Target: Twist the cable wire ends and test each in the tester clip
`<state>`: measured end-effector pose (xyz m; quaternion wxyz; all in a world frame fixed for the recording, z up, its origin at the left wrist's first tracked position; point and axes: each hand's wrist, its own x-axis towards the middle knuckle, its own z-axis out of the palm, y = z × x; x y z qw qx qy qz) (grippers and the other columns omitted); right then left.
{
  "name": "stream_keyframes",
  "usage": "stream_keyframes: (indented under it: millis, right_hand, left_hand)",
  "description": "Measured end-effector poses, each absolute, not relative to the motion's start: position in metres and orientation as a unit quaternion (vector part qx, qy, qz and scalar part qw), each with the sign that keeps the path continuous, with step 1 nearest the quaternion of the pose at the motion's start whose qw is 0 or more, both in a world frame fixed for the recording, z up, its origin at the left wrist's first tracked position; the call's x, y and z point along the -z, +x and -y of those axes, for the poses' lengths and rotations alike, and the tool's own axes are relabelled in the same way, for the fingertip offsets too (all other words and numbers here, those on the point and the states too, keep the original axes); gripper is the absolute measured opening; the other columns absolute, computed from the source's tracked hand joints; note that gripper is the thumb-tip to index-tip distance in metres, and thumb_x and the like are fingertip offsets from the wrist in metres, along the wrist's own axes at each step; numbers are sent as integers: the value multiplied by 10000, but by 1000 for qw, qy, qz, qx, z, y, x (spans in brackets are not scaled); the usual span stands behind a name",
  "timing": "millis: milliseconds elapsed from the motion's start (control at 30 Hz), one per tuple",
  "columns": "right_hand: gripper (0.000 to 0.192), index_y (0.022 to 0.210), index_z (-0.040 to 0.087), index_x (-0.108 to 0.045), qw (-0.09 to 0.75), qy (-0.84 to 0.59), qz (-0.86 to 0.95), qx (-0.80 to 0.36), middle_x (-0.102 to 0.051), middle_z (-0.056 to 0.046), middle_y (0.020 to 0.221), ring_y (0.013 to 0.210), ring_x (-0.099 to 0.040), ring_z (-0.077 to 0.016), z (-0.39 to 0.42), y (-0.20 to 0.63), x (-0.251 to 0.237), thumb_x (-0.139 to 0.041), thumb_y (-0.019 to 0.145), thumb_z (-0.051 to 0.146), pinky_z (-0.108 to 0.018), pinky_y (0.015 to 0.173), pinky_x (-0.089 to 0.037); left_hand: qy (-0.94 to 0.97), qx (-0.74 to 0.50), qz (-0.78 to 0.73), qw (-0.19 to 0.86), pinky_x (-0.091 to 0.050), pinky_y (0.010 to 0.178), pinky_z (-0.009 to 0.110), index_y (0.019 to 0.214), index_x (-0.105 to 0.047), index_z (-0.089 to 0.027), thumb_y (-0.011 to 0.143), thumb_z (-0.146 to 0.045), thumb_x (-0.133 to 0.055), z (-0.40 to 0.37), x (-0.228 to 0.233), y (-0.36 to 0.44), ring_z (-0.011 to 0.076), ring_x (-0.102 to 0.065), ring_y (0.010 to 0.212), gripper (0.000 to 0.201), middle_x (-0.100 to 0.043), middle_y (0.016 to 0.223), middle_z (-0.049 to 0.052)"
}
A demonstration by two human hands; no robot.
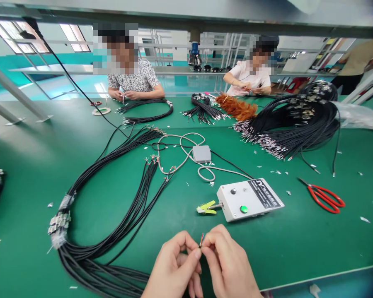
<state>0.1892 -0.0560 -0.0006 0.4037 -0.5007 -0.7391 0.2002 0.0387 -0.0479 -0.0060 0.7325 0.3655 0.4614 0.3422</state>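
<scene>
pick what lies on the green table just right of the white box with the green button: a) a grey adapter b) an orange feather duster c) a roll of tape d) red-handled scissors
d: the red-handled scissors lie on the table just right of the white box.

Your bench, laid out around your hands

Your left hand (174,265) and right hand (226,265) meet at the near edge; control box (250,199) just behind them; scissors (325,197) to its right; cable bundle (112,207) loops left; two co-workers sit across the table (298,248).
</scene>
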Motion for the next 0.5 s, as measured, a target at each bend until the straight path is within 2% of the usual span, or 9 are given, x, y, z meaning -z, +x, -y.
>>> stream_keyframes:
  millis: [100,233,300,400,500]
  right_hand:
    - [178,786,228,-491,421,-504,696,-291,-526,10,738,602,-538,-119,61,196,1,-428,953,222,-221,555,-428]
    - [147,969,221,-572,420,-545,595,-415,-567,-10,848,699,-542,-135,54,198,-6,-479,951,334,-233,605,-427]
    - [201,892,200,-603,403,-539,561,-481,-564,-2,801,670,-508,-128,45,196,-10,-549,908,393,-235,588,-391]
    - [348,676,170,-558,387,-491,473,-621,-500,33,638,548,-387,-84,33,194,-13,-633,823,476,-223,520,-290]
    - [375,654,143,-567,369,-433,341,-748,-477,55,585,475,-268,-38,29,193,-11,-724,725,475,-215,471,-165]
  left_hand:
    - [361,-341,-460,736,-397,333,141,770,-472,-187,735,-587,-714,47,5,39,91,-586,344,469,-596,549,-58]
    - [381,-325,-467,729,-341,328,132,770,-472,-184,751,-586,-697,47,2,38,69,-544,330,461,-603,558,-47]
    - [397,-315,-471,722,-266,326,120,759,-474,-178,762,-577,-693,47,-1,37,33,-472,313,455,-600,557,-42]
    - [398,-312,-475,720,-208,348,128,749,-480,-171,748,-576,-710,48,-6,35,-3,-356,321,466,-577,551,-47]
    - [385,-317,-473,727,-203,365,146,743,-492,-168,718,-593,-732,50,-10,34,-1,-306,349,489,-541,542,-57]
